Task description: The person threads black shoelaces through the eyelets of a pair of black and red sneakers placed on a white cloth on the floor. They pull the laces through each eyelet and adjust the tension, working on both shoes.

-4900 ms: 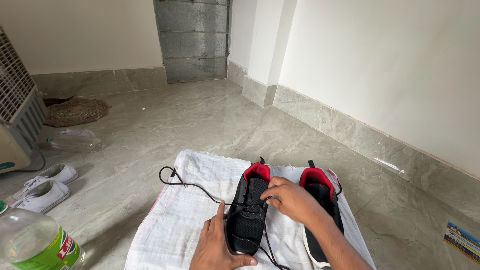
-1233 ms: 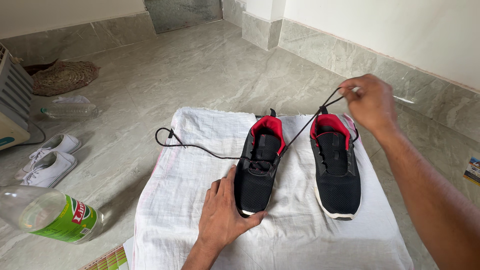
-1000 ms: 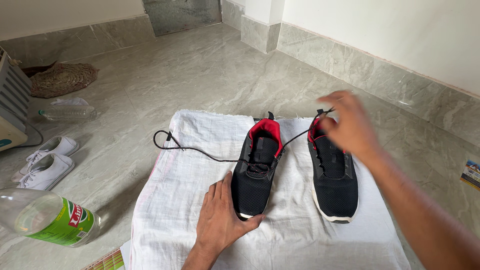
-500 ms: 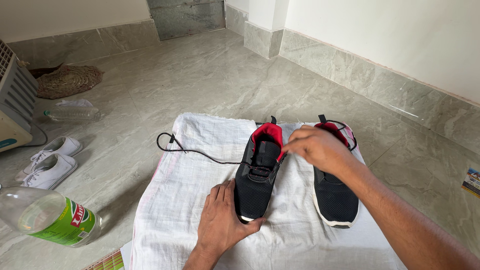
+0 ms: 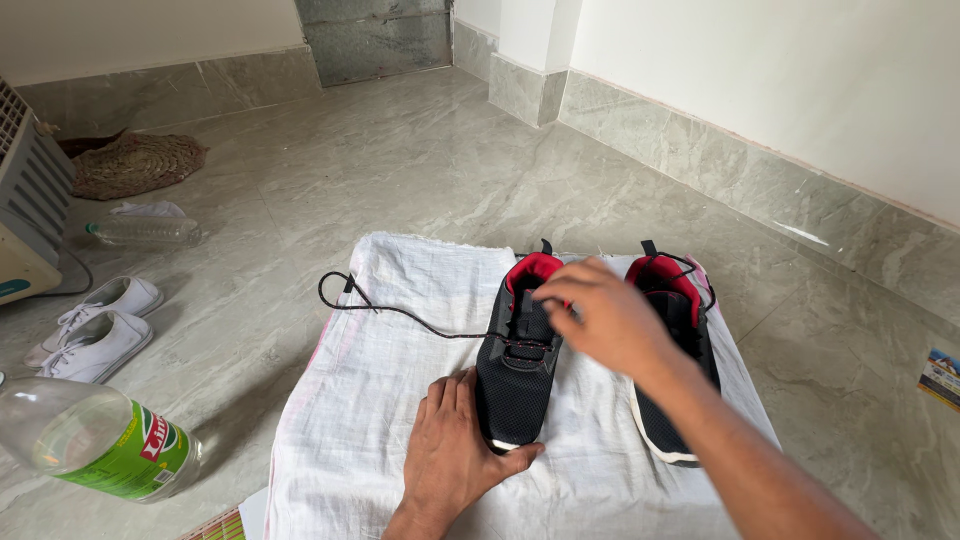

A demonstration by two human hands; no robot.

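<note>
The right hand, a second ago raised with the lace drawn taut, is now lowered with fingers pinched at the left black shoe; whether the black lace is gripped cannot be told. The toe is pressed flat by the open left hand on the white cloth. The next eyelet is judged due.

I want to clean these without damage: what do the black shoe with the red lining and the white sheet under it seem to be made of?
The black shoe with the red lining looks like matte knitted mesh fabric: a fine dotted weave shows on the toe, with a pale, probably rubber, sole edge. The white sheet looks like coarse woven sacking, possibly plastic: gridded weave, frayed edge, stiff creases.
</note>
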